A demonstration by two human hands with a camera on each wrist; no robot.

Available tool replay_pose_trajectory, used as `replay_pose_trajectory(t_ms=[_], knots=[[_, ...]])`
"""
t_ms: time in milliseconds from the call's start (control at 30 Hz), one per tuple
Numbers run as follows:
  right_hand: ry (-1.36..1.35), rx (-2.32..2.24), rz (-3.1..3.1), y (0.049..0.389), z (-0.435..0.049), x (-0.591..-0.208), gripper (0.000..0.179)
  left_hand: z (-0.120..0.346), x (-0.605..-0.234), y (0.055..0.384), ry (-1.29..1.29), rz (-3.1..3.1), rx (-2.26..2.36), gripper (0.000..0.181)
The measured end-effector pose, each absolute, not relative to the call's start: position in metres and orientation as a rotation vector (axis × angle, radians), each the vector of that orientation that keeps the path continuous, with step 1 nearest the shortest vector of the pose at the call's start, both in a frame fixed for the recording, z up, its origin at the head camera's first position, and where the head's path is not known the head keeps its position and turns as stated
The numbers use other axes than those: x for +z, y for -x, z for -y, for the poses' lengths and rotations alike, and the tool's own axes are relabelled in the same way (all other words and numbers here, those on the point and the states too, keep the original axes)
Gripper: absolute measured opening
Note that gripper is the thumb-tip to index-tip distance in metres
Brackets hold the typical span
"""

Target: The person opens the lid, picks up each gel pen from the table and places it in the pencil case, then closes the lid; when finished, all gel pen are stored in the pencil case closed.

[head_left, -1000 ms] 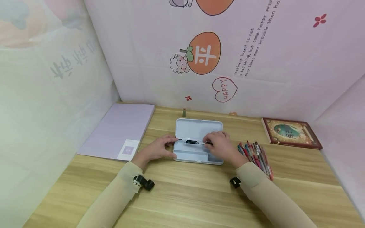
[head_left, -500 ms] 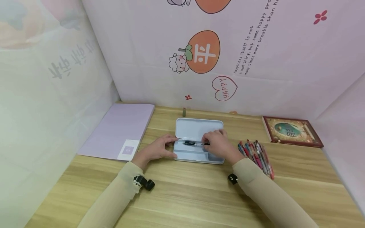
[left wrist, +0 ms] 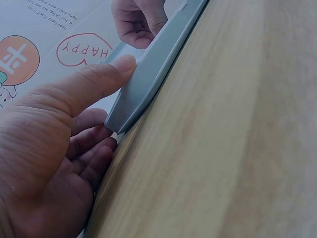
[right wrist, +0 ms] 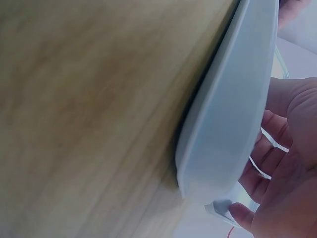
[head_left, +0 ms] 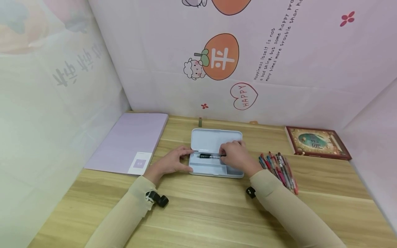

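Note:
A pale blue pencil case (head_left: pixel 208 139) lies on the table with its lid folded back, showing a long compartment and smaller ones along the front. My left hand (head_left: pixel 170 162) grips its left end. In the left wrist view, the thumb (left wrist: pixel 121 64) rests on the rim and the fingers curl against the end wall. Inside the long compartment is a clear pen (head_left: pixel 205 156) with a black grip, lying lengthwise. My right hand (head_left: pixel 236 156) pinches the pen's right end between thumb and fingers, which hide that end. In the right wrist view, the case wall (right wrist: pixel 223 109) stands beside this hand.
A bundle of several coloured pens (head_left: pixel 280 172) lies right of the case. Farther right is a dark red illustrated book (head_left: pixel 317 143); a lilac folder (head_left: pixel 133 137) lies at the left. Printed cloth (head_left: pixel 173 69) walls in the wooden table (head_left: pixel 204 213).
My right hand has shifted slightly left and lowered the pen into the long compartment, moving it a little left and toward me. The left hand stays on the case.

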State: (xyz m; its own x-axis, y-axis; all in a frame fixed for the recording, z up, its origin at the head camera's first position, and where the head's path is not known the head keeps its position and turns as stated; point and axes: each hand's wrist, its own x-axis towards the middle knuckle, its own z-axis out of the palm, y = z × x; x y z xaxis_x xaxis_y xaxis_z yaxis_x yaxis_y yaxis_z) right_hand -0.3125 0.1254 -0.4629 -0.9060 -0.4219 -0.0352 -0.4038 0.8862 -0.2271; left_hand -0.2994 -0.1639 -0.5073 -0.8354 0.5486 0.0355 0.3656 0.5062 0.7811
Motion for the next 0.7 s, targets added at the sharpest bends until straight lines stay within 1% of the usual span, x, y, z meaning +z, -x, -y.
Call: replay_pose_trajectory(t_ms=[500, 700], knots=[[0.718, -0.482, -2.937, 0.304, -0.127, -0.455, 0.009, 0.167, -0.508, 0.301, -0.768, -2.535, 1.220, 0.083], [0.798, -0.658, -2.915, 0.294, -0.147, -0.445, 0.008, 0.166, -0.507, 0.301, -0.784, -2.528, 1.212, 0.083]])
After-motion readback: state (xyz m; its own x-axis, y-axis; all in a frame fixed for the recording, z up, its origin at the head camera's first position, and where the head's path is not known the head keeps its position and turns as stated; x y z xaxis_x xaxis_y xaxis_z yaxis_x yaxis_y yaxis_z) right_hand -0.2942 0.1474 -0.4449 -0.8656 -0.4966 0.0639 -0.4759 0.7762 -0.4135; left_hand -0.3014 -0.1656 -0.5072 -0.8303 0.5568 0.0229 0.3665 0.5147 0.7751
